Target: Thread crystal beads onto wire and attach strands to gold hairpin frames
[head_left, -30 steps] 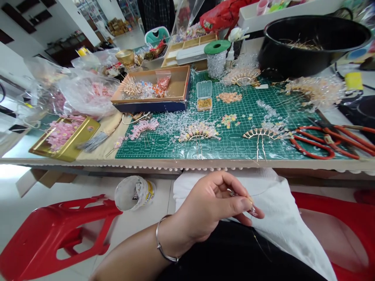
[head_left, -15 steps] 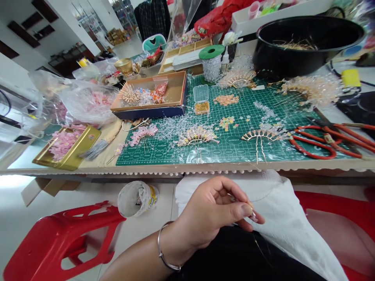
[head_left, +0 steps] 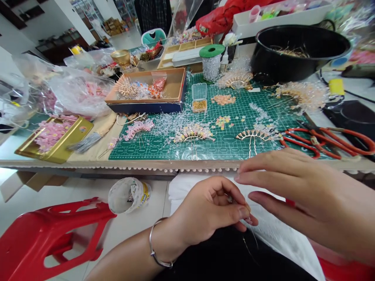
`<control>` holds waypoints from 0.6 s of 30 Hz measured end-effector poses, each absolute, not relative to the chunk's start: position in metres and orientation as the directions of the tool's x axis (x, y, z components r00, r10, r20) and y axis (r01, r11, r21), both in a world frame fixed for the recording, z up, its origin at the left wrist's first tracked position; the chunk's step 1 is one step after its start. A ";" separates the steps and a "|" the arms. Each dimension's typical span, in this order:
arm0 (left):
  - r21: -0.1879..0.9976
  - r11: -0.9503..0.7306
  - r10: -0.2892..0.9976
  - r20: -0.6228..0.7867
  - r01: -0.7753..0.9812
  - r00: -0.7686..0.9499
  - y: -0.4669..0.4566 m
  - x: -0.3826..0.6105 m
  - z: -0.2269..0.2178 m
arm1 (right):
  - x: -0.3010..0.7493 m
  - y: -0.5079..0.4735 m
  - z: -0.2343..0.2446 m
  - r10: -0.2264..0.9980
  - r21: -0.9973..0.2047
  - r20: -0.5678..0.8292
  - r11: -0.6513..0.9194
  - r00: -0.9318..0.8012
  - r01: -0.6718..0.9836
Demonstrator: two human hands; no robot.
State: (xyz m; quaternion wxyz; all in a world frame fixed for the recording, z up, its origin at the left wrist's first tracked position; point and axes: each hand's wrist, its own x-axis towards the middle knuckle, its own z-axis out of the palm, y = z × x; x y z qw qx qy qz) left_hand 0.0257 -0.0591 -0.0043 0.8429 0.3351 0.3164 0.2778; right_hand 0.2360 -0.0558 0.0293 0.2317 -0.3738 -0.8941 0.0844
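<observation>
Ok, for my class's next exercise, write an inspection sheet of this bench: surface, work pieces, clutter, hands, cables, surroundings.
Surface: green cutting mat, largely covered by small parts.
Work pieces: small beaded piece with a thin strand hanging below; details too small to tell. Finished look of the beaded ornaments on the mat: cannot tell.
Clutter: loose clear beads, red-handled tools, black basin behind.
Hands: left hand pinches the beaded piece; right hand is open beside it, nothing seen in its grasp.
Cables: black cable at the far right, ends unclear.
Surroundings: red stool and white bucket on the floor.
</observation>
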 end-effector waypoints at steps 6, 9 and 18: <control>0.703 0.674 0.632 -0.388 -0.228 0.671 -0.061 0.026 -0.008 | 0.235 -0.047 0.036 0.746 -0.567 0.119 0.593 -0.655 0.572; 0.697 0.678 0.616 -0.368 -0.232 0.696 -0.059 0.026 -0.009 | 0.231 -0.045 0.036 0.707 -0.529 0.155 0.649 -0.690 0.546; 0.676 0.710 0.590 -0.419 -0.197 0.690 -0.059 0.026 -0.007 | 0.250 -0.012 0.039 0.685 -0.101 0.483 0.662 -0.545 0.742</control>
